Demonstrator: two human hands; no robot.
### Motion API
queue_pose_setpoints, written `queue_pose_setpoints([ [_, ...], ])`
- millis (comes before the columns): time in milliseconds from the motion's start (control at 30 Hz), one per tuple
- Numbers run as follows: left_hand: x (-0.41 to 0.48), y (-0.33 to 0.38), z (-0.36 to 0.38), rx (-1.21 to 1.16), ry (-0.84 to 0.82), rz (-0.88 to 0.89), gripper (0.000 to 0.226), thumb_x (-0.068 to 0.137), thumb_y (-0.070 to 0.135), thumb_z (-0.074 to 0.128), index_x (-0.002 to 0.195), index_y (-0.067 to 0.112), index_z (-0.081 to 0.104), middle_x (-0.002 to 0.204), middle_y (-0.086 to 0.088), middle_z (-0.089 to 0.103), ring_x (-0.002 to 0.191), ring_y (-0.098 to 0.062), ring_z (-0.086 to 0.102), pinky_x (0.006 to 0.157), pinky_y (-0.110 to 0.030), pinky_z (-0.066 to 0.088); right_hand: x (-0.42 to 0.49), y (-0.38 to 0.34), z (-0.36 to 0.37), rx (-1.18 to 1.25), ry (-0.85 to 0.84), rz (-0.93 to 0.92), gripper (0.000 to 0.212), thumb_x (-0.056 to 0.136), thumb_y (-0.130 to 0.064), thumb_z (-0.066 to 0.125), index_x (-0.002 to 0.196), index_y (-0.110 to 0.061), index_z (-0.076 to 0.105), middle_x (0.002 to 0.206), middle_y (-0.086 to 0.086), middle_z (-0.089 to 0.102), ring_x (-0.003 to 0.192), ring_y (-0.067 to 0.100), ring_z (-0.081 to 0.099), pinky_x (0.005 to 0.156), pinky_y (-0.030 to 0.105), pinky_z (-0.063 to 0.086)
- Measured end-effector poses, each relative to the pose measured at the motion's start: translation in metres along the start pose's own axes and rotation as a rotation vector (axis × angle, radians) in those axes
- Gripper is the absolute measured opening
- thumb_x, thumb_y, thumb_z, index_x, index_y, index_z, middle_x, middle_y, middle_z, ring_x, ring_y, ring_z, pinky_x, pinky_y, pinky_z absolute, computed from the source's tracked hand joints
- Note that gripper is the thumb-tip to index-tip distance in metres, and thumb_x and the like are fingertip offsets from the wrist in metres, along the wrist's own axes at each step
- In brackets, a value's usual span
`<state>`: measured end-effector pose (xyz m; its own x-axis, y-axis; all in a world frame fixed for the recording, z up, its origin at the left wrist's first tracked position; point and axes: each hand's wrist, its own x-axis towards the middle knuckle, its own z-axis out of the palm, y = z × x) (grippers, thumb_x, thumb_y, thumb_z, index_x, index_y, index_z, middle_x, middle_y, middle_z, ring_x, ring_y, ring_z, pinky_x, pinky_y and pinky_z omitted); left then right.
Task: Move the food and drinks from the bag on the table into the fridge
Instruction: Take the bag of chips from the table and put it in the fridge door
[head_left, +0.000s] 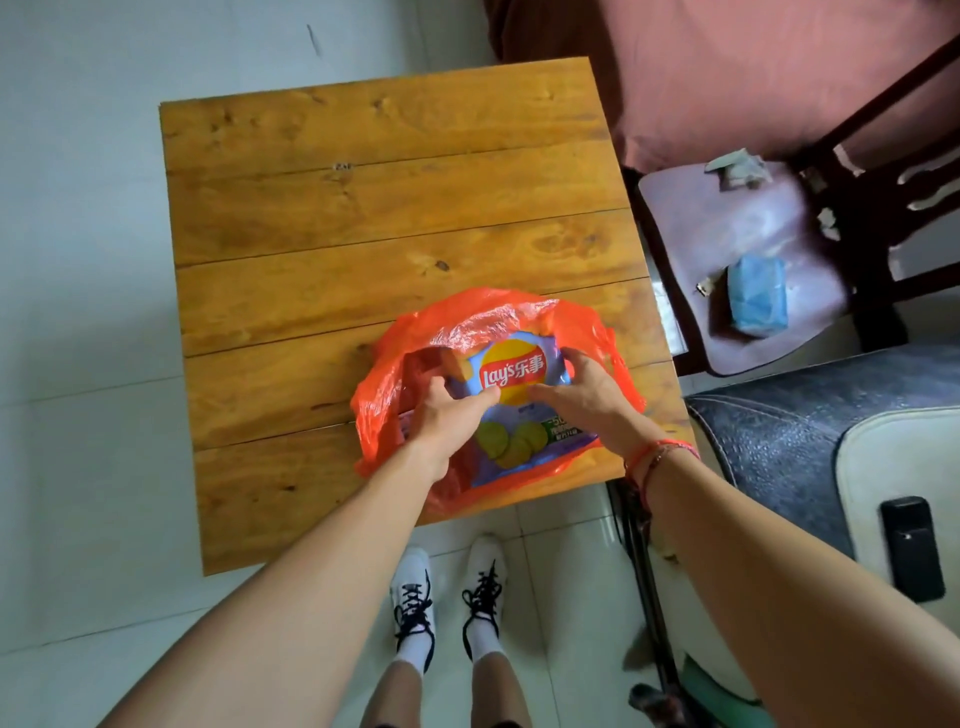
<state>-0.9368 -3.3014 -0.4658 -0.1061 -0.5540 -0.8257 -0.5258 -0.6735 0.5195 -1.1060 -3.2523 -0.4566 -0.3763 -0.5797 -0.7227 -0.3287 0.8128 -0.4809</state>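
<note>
my left grip (447, 410) pinches the left edge of the lay's chip packet (511, 376), thumb on its face; my right grip (576, 389) curls round its right edge. the packet lies inside the open orange plastic bag (493, 317), near the front edge of the table (389, 182). i judge this the lift-out step: next, raise it clear without dragging the bag.

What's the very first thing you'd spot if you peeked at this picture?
The bright orange plastic bag near the front edge of the wooden table jumps out first. Inside it lies a blue Lay's chip packet with a yellow and red logo, and the left hand and right hand grip it at its sides. Lower down, two white shoes with black laces peek out below the table's edge.
</note>
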Motion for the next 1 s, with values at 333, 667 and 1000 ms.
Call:
queue_pose_setpoints([
  [333, 0.005, -0.003, 0.009, -0.06, 0.037, 0.027, 0.047, 0.084, 0.024, 0.075, 0.126, 0.017, 0.055, 0.115, 0.0, 0.064, 0.101, -0.018, 0.059, 0.081, -0.031, 0.045, 0.001, 0.007, -0.002, 0.112, -0.029, -0.016, 0.05, 0.08, -0.023, 0.082, 0.126, -0.016, 0.061, 0.115, 0.004, 0.071, 0.102, 0.022, 0.069, 0.09, 0.042, 0.059],
  [667, -0.032, 0.013, -0.005, -0.053, 0.051, 0.098, 0.055, 0.086, 0.025, 0.071, 0.134, 0.015, 0.046, 0.114, 0.007, 0.053, 0.102, -0.016, 0.052, 0.087, -0.032, 0.043, -0.034, -0.004, -0.007, 0.264, -0.037, -0.015, 0.038, 0.081, -0.023, 0.082, 0.115, -0.015, 0.067, 0.107, 0.006, 0.075, 0.094, 0.023, 0.073, 0.085, 0.043, 0.061],
  [1000, -0.105, 0.034, -0.048, -0.151, 0.078, 0.186, 0.055, 0.056, 0.041, 0.075, 0.106, 0.022, 0.066, 0.097, -0.001, 0.074, 0.084, -0.021, 0.072, 0.08, -0.044, 0.06, -0.111, -0.043, -0.02, 0.378, -0.128, -0.058, 0.033, 0.084, -0.034, 0.078, 0.113, -0.022, 0.067, 0.104, 0.001, 0.076, 0.086, 0.018, 0.07, 0.069, 0.031, 0.052],
])
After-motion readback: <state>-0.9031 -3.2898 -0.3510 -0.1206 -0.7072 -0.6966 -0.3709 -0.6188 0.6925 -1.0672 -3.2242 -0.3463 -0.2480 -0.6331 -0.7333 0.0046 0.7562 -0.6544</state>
